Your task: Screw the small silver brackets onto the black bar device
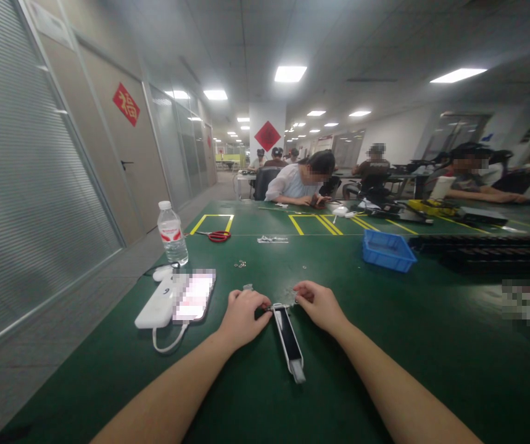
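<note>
A long, narrow white-framed piece with a dark face (289, 336) lies on the green table between my hands, a grey tab sticking out of its near end. At its far end, my left hand (245, 316) is closed, thumb and index finger pinched beside the left corner; what they grip is too small to name. My right hand (319, 304) is closed too, fingertips pinched just off the right corner, on something I cannot make out. Small clear bits (287, 295) lie beyond the far end, partly between the hands. Several small rings (240, 264) rest farther ahead.
To the left are a water bottle (172, 234), a white power bank (160, 305) and a cabled phone (194, 296). Red-handled scissors (219, 236) and thin white strips (273, 240) lie ahead. A blue bin (389, 250) and black racks (487, 253) are right. A person (299, 179) sits opposite.
</note>
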{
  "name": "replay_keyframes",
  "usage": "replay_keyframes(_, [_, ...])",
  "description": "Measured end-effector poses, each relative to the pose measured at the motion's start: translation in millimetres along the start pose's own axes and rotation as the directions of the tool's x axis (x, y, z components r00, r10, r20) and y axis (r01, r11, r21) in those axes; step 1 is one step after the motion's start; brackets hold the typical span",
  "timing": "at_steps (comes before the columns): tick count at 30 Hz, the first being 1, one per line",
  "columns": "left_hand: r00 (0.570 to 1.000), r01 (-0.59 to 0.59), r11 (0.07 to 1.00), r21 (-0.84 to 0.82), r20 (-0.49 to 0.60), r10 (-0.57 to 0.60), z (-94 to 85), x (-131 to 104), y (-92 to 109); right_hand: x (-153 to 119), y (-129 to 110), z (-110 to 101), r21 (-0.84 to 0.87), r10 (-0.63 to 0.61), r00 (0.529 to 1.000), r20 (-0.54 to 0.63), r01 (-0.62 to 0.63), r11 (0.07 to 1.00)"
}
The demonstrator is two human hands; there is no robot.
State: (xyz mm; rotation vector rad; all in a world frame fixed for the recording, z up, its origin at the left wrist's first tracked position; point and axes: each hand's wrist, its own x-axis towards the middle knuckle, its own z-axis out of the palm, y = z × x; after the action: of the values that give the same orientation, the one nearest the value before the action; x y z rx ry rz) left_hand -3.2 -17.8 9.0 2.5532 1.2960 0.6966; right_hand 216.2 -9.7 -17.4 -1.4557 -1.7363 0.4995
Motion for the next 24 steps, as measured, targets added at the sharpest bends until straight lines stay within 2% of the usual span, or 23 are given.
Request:
replay_keyframes(3, [1.0, -0.015, 1.0, -0.005, -0.014, 0.015, 1.5, -0.7, -1.7, -1.2, -5.0, 2.9, 0.097, 0.001, 1.0, -0.009, 0.0, 0.995])
replay_keyframes(10, [0.999, -0.034, 0.999, 0.006, -0.029, 0.034, 1.7, -3.5, -0.8, -2.4, -4.5, 8.7, 0.206, 0.019, 1.0, 0.017, -0.022, 0.978])
replay_keyframes(16, [0.999, -0.042, 0.999, 0.024, -0.02, 0.043, 2.0, -3.6, 0.7, -1.4, -5.7, 10.4, 0.352, 0.082, 0.995, 0.054, -0.096, 0.931])
replay_keyframes(24, [0.999, -0.046, 0.999, 0.007, -0.014, 0.046, 1.3, -2.3, -0.5, -1.8, -7.9, 7.2, 0.412, 0.107, 0.988, 0.113, -0.145, 0.9])
